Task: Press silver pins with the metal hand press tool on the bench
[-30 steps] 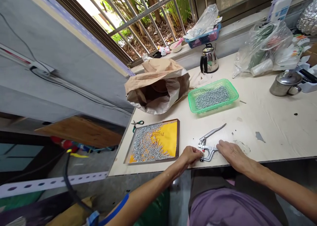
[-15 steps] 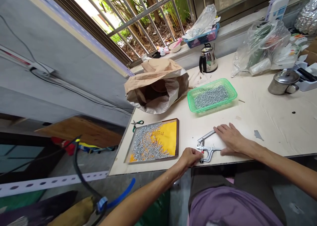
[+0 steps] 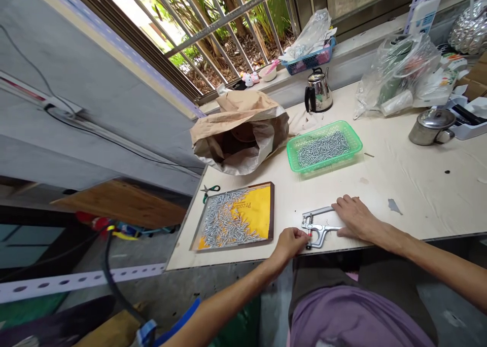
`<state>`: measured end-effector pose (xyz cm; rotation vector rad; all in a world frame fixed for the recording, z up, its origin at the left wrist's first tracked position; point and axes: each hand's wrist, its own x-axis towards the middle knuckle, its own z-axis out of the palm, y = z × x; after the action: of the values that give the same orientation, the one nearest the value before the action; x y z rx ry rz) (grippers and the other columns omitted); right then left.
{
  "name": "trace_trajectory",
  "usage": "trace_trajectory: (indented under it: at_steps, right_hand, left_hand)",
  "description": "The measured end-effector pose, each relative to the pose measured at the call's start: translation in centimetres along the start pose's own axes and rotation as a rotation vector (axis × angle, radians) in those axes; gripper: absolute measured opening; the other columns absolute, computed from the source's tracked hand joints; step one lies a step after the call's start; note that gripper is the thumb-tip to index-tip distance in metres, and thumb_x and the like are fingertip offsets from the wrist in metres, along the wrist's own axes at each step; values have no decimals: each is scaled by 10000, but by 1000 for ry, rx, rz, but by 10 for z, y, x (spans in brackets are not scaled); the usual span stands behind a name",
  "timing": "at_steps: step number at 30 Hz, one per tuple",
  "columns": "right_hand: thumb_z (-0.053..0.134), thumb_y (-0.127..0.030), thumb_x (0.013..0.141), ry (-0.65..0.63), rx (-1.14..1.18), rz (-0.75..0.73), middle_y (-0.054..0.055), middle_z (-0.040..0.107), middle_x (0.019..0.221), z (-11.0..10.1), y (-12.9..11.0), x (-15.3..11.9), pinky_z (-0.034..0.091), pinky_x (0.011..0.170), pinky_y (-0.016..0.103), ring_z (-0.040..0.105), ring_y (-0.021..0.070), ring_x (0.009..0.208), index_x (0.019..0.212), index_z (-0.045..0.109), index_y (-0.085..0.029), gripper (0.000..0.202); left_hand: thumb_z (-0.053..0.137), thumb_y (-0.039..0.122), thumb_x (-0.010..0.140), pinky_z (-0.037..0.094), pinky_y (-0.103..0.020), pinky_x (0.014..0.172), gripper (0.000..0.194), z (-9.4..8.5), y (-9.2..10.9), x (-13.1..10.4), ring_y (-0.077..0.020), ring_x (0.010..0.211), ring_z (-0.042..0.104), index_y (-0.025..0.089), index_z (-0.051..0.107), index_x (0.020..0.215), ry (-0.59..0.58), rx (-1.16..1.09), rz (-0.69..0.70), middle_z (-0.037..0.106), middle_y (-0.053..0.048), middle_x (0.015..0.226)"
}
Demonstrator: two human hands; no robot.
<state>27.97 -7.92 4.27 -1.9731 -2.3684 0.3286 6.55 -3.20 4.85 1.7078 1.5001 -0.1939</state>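
Silver hand pliers with a spring (image 3: 317, 228), of the snap-fastener press kind, lie near the table's front edge. My right hand (image 3: 357, 219) is wrapped round both handle ends, fingers on the upper handle and thumb by the lower. At the jaw end, my left hand (image 3: 292, 241) pinches with its fingertips beside a small red part. Whatever sits between those fingertips is too small to make out. Left of my left hand lies a shallow tray with a yellow bottom (image 3: 261, 212), partly covered by many small silver metal pins (image 3: 224, 222).
A green plastic basket (image 3: 357, 145) of similar pins stands behind the pliers. Scissors (image 3: 207, 191) lie at the tray's far left corner. An open brown paper bag (image 3: 243, 108), a steel kettle (image 3: 318, 91), a lidded steel cup (image 3: 429, 126) and plastic bags (image 3: 399, 73) stand farther back.
My right hand has squeezed the pliers, so the upper handle has come down nearer the lower one. My left fingertips remain at the jaw.
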Motion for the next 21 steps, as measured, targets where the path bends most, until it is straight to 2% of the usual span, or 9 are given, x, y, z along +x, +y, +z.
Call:
trace_trajectory:
  at_steps: [2, 4, 6, 8, 12, 14, 18, 21]
  right_hand:
    - [784, -367, 630, 11, -1, -6, 111, 591, 956, 2, -2, -2, 399, 756, 367, 513, 267, 913, 941, 587, -136, 435]
    - [789, -350, 632, 19, 6, -4, 112, 592, 962, 4, -4, -3, 402, 764, 366, 516, 269, 925, 958, 586, -130, 442]
    - [790, -350, 629, 18, 12, 4, 119, 589, 973, 4, -4, -6, 406, 775, 373, 516, 275, 938, 997, 577, -120, 483]
    - [790, -353, 618, 7, 16, -6, 123, 585, 984, 3, -3, -9, 410, 782, 380, 513, 279, 944, 1042, 561, -111, 539]
    - [796, -318, 600, -8, 40, -29, 118, 579, 1038, 2, 4, -14, 419, 764, 374, 508, 275, 942, 1117, 530, -127, 612]
    - [764, -281, 659, 2, 32, -12, 108, 586, 1028, 2, 6, -15, 417, 752, 361, 510, 266, 936, 1086, 550, -137, 498]
    - [569, -139, 832, 35, -2, -19, 73, 610, 898, 5, 5, -12, 398, 724, 318, 532, 220, 874, 904, 602, -166, 84]
    - [465, -87, 878, 48, 3, -15, 53, 611, 820, 6, 4, -7, 392, 706, 297, 544, 193, 820, 825, 605, -181, 177]
  left_hand:
    - [603, 335, 784, 474, -287, 685, 270, 7, 3, -3, -194, 833, 601, 141, 621, 969, 189, 172, 254, 640, -66, 894]
    - [625, 330, 786, 467, -368, 855, 438, 15, 9, 1, -246, 1074, 540, 168, 523, 1181, 282, 320, 546, 578, -116, 1168]
    - [651, 346, 780, 415, -431, 967, 607, 22, 20, 11, -280, 1216, 445, 163, 402, 1302, 270, 430, 779, 482, -157, 1318]
    - [661, 363, 778, 389, -445, 1003, 687, 24, 30, 23, -287, 1245, 416, 157, 331, 1344, 216, 491, 917, 453, -168, 1345]
    - [646, 368, 796, 454, -412, 903, 629, 21, 41, 36, -263, 1076, 507, 177, 353, 1320, 104, 540, 943, 548, -119, 1183]
    - [629, 354, 815, 469, -387, 849, 509, 21, 42, 36, -250, 1006, 518, 178, 430, 1249, 104, 563, 918, 567, -101, 1115]
    - [523, 301, 891, 467, -345, 772, 205, 25, 43, 39, -220, 904, 522, 177, 557, 1052, 151, 595, 870, 601, -72, 972]
    - [451, 277, 929, 460, -328, 759, 173, 26, 46, 45, -200, 849, 524, 179, 591, 957, 168, 594, 878, 613, -58, 892]
